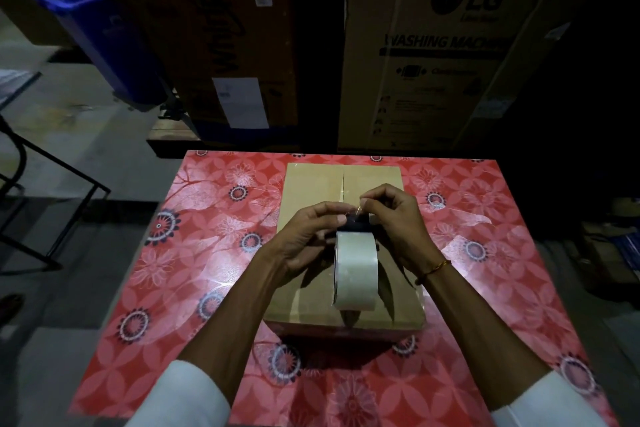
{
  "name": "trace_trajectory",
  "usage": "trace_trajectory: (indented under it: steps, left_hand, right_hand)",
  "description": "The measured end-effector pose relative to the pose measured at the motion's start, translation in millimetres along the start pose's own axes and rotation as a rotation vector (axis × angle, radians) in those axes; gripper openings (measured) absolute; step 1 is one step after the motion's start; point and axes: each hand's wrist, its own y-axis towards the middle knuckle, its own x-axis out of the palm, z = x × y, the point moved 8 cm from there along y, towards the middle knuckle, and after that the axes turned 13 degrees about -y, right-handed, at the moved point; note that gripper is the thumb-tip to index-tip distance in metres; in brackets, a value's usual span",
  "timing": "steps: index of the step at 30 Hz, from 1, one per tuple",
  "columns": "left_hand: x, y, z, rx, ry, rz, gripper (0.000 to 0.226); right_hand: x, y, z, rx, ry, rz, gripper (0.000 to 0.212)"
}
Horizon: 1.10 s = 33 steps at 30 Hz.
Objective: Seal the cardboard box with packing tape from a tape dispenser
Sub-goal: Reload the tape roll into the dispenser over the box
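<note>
A brown cardboard box [311, 184] lies in the middle of the table, its top flaps closed with a seam running away from me. Above the box is a tape dispenser [356, 270] with a wide roll of clear packing tape and a dark front part. My left hand [304, 239] grips the dispenser's left side near the front. My right hand [394, 218] pinches the tape end at the dispenser's front, thumb and fingers together. The dispenser's handle is hidden under the roll and my hands.
The table [194, 253] has a red floral cover. Behind it stand large cartons, one an LG washing machine box [446, 45]. A blue bin [93, 21] stands at the back left, and a black metal frame [52, 184] on the floor at left.
</note>
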Motion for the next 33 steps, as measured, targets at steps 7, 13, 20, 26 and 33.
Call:
trace_trajectory:
  steps: [7,13,20,26,33]
  left_hand:
    - [5.5,5.0,14.6,0.028,0.08,0.127,0.006]
    - [7.5,11.4,21.5,0.035,0.205,0.197,0.006]
    - [6.1,10.4,23.5,0.064,0.193,0.202,0.012]
    - [7.9,9.6,23.3,0.036,0.179,0.178,0.012]
    - [5.0,12.1,21.7,0.034,0.156,0.214,0.015]
  right_hand:
    - [-0.5,1.3,5.7,0.021,0.008,-0.006,0.005]
    - [-0.3,-0.5,3.0,-0.014,0.043,-0.025,0.013]
    - [0.0,-2.6,2.3,0.005,0.095,-0.127,0.017]
    - [-1.8,0.1,1.6,0.034,0.15,-0.27,0.012]
    - [-6.9,7.4,2.0,0.079,0.125,-0.416,0.02]
